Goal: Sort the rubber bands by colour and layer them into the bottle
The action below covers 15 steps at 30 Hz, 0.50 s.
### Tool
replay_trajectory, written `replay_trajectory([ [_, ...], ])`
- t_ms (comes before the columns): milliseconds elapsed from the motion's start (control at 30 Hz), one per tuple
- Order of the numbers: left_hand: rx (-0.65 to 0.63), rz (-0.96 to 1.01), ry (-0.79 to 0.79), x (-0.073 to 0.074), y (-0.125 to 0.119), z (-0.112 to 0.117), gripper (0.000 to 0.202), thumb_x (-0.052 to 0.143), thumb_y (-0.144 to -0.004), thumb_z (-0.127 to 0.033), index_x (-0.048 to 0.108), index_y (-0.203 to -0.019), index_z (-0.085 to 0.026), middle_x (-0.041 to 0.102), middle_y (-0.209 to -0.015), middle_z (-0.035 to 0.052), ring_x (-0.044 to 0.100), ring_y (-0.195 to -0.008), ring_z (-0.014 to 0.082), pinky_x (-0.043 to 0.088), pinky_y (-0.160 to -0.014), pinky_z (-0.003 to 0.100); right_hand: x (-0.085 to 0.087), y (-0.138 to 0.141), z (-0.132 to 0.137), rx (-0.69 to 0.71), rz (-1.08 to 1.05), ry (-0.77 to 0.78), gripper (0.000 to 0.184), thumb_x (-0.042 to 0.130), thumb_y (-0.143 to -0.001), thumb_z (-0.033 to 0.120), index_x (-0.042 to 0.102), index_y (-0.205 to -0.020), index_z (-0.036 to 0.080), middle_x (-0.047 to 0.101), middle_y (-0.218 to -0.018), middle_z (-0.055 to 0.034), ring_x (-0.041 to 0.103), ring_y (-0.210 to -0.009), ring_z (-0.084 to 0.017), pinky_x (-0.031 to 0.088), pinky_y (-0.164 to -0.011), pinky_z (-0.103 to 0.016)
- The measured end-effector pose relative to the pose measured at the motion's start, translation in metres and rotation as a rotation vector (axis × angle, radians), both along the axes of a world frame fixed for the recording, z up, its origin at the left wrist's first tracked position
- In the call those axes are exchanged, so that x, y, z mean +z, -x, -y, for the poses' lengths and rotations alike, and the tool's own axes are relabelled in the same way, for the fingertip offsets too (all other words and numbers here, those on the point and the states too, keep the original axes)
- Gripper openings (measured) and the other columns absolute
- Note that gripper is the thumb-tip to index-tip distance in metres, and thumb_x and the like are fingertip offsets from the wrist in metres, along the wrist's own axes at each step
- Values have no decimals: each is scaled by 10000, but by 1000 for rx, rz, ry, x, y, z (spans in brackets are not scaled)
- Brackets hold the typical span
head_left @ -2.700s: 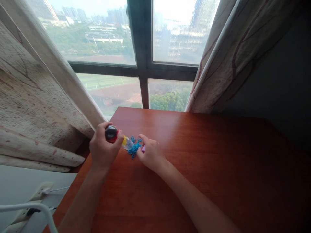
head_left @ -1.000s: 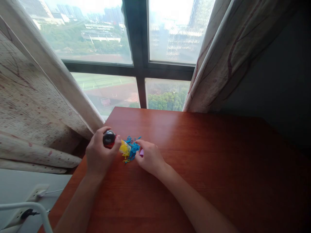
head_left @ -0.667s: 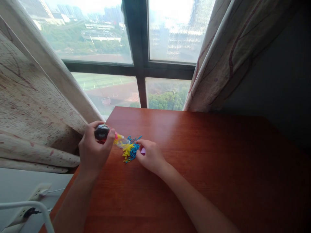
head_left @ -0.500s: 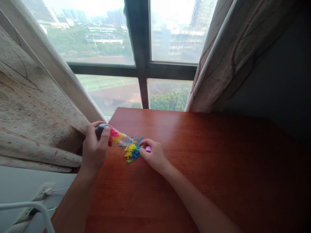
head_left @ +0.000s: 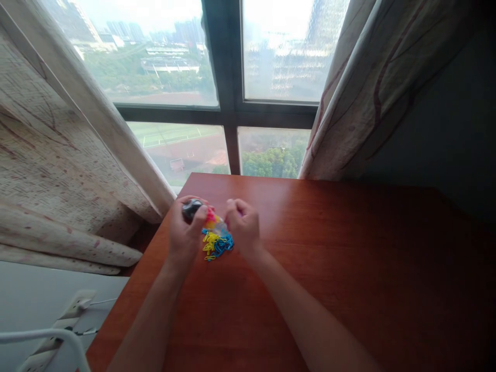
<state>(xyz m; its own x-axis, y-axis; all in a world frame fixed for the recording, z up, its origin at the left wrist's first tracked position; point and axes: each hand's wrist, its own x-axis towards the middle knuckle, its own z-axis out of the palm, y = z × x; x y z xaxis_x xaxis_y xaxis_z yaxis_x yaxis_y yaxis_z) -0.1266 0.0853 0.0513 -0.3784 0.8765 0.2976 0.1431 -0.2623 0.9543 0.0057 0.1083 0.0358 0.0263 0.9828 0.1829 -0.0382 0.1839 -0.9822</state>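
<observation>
My left hand (head_left: 186, 227) is wrapped around a clear bottle (head_left: 220, 227) with a dark end, tilted with its clear end down to the right. Pink and yellow pieces show inside it. Below that end lies a pile of small yellow and blue pin-shaped plastic clips (head_left: 217, 245) on the wooden table. My right hand (head_left: 244, 225) is closed right beside the bottle's clear end, with a bit of a purple cap (head_left: 241, 212) visible between its fingers. Whether the cap touches the bottle is hidden by the fingers.
The reddish-brown table (head_left: 329, 268) stretches to the right and reaches a window (head_left: 232, 113) at the back. Patterned curtains (head_left: 77, 170) hang on both sides. At lower left are a power strip (head_left: 77, 305) with plugs and a white curved tube (head_left: 58, 333).
My left hand has moved right with the bottle, and my right hand has risen towards the bottle's clear end. The purple cap shows less now. The pile of clips looks much the same.
</observation>
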Motion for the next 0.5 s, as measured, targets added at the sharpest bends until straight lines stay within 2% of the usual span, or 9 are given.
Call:
replay_trajectory([
  [33, 2, -53, 14, -1, -4, -1, 314, 696, -783, -346, 550, -1014, -191, 631, -953, 24, 641, -818, 140, 517, -743, 249, 0, 5, -2, 37, 54, -14, 423, 429, -898, 461, 457, -564, 203, 437, -515, 56, 419, -514, -93, 342, -513, -201],
  [133, 5, -45, 10, -2, -6, -4, 364, 710, -772, -367, 539, -1040, -188, 638, -977, 39, 645, -814, 139, 519, -736, 247, 0, 12, -8, 65, 102, 7, 423, 413, -899, 457, 446, -559, 206, 436, -503, 53, 432, -519, -96, 341, -520, -203],
  [300, -123, 13, 28, 4, -1, -3, 486, 742, -751, -394, 541, -1133, -169, 681, -1049, 97, 691, -878, 196, 538, -865, 357, 0, 6, -5, 91, 132, 17, 409, 420, -885, 470, 461, -577, 206, 447, -514, 52, 426, -522, -98, 330, -513, -207],
  [500, -32, -5, 9, 8, -2, -2, 498, 799, -692, -390, 569, -1069, -161, 700, -1014, 101, 697, -917, 224, 546, -845, 355, -3, 1, 2, 108, 188, -4, 393, 452, -882, 451, 494, -585, 198, 448, -520, 55, 420, -530, -96, 321, -528, -208],
])
